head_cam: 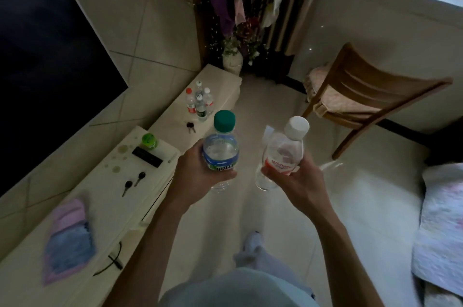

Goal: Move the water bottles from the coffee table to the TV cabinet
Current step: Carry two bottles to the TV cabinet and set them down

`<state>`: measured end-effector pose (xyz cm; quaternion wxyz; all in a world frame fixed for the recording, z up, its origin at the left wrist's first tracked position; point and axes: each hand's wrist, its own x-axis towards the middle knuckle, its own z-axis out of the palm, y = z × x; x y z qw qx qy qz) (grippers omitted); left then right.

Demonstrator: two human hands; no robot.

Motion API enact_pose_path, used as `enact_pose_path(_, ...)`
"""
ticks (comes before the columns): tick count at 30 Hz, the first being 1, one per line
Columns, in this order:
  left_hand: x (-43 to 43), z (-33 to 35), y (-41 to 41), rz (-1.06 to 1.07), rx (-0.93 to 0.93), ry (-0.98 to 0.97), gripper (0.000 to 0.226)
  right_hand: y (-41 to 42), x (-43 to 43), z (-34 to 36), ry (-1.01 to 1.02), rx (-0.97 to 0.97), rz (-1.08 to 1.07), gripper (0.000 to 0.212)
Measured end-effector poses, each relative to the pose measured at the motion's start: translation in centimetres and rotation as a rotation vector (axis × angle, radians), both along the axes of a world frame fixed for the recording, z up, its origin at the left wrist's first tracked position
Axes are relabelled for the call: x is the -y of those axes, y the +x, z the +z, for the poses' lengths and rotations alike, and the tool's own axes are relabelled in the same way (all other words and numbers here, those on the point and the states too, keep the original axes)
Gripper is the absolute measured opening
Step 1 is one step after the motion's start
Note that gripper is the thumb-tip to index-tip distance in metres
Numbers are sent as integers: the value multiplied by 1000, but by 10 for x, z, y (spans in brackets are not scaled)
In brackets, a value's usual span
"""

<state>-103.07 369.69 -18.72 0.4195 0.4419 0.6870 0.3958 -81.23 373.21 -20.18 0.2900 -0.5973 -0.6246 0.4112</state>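
My left hand (193, 176) grips a clear water bottle with a green cap and blue label (221, 141), held upright over the floor beside the TV cabinet. My right hand (295, 179) grips a second clear bottle with a white cap and red label (285, 149), also upright. The white TV cabinet (100, 211) runs along the left wall. Several water bottles (199, 102) stand grouped on its far section. The coffee table is out of view.
On the cabinet lie keys (134, 182), more keys (191, 127), a green-lidded jar (149, 141), a black device (147, 156) and a pink-blue cloth (69, 239). A wooden chair (355, 96) stands right, a flower vase (233, 61) in the corner, bedding (441, 226) at far right.
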Motion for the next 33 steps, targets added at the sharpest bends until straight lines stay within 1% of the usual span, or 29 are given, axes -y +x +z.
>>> enact_pose_path(4, -55, 12, 28, 69, 18, 22, 66, 17, -71, 9, 2, -29, 103, 75)
enact_pose_path(7, -84, 13, 38, 109, 24, 20, 69, 19, -113, 10, 22, -30, 142, 71)
enact_pose_path(10, -107, 8, 36, 153, 21, -11, 70, 15, -144, 5, 8, -25, 160, 67)
enact_pose_path(13, -128, -2, 25, 194, -2, -36, 71, 1, -172, -5, -50, -44, 227, 62)
enact_pose_path(20, -192, -39, -25, 294, 45, -106, 71, -61, -255, -30, -102, 69, 366, 72)
enact_pose_path(23, -230, -56, -52, 357, 95, -151, 71, -98, -299, -38, -97, 138, 427, 84)
enact_pose_path(25, -255, -61, -70, 388, 97, -163, 72, -124, -327, -40, -93, 168, 465, 91)
enact_pose_path(28, -286, -67, -100, 463, 102, -175, 75, -165, -367, -43, -98, 197, 508, 91)
enact_pose_path(33, -320, -76, -142, 570, 94, -178, 76, -226, -413, -52, -114, 227, 653, 87)
